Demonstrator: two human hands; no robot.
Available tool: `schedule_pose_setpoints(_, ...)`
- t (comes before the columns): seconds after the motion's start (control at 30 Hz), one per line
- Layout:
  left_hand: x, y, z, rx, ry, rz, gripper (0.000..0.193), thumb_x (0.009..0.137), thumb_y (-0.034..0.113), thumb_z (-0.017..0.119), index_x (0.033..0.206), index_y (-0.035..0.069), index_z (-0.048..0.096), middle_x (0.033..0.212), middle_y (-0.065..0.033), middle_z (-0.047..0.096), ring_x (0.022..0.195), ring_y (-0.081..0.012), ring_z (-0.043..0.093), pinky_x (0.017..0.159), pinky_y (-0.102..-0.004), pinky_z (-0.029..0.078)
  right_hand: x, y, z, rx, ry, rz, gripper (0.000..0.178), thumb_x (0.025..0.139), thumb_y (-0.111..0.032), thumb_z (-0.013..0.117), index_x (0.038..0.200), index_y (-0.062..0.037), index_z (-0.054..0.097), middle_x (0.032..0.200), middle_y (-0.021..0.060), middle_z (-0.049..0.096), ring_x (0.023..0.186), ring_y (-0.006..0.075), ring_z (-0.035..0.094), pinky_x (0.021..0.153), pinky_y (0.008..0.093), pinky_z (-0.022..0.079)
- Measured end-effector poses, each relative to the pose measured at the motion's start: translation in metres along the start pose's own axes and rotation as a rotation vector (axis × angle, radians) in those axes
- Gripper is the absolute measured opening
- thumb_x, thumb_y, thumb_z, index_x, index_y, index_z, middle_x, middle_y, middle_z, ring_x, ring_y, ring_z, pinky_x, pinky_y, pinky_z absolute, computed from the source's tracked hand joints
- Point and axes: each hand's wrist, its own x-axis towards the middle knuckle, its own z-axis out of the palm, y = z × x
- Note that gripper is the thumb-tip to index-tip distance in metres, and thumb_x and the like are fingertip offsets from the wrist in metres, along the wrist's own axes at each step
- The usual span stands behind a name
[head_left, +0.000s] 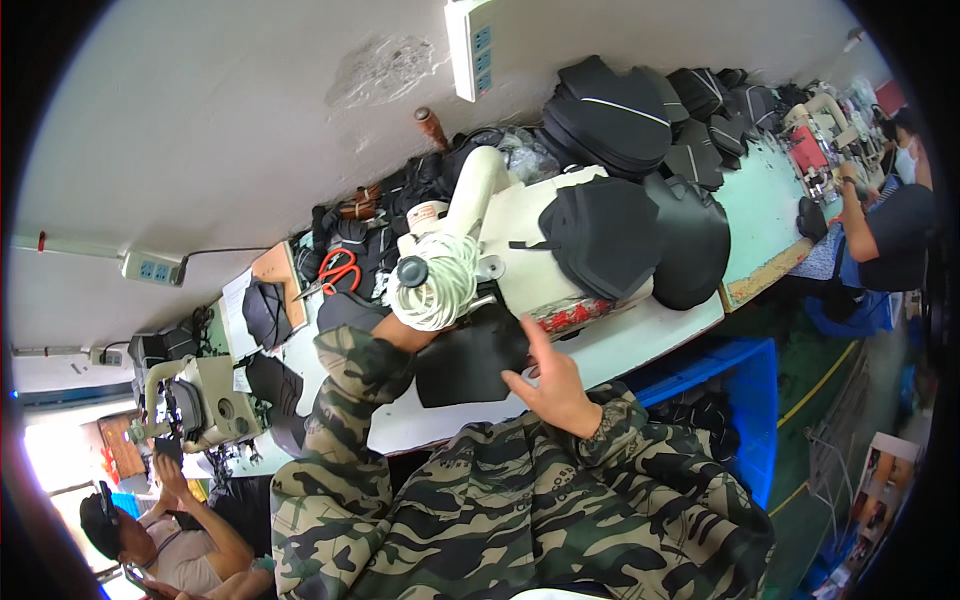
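The right hand [553,385] spreads open on the black piece [470,360] lying under the sewing machine [500,240]; the left hand [405,335] is hidden behind it, grip unclear. Keep the piece flat while guiding.

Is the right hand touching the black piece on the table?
Touching. The head view shows the right hand with its fingers spread, resting on the edge of the black piece under the sewing machine.
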Motion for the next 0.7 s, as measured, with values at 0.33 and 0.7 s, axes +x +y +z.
schedule_pose_setpoints(0.33,-0.019,0.039,0.001,-0.534,-0.453,-0.517,0.02,0.097,0.019,0.056,0.109,0.004,0.063,0.089,-0.0109,0.068,0.058,-0.0124,0.06,0.051,-0.0288,0.048,0.044,-0.028,-0.1,-0.13,0.246,-0.458,0.031,0.074,0.001,0.067,0.105,-0.0006,0.07,0.1,0.0161,0.069,0.092,0.0353,0.066,0.078,0.0388,0.052)
schedule_pose_setpoints(0.7,0.104,0.12,0.094,-0.146,0.656,-0.29,0.064,0.087,0.025,0.066,0.135,-0.011,0.043,0.134,-0.0328,0.05,0.13,-0.0447,0.043,0.111,-0.0451,0.033,0.078,0.058,-0.18,-0.072,0.486,0.093,0.055,0.089,-0.026,0.069,0.126,0.0123,0.053,0.111,0.0255,0.066,0.101,0.028,0.066,0.087,0.033,0.051)
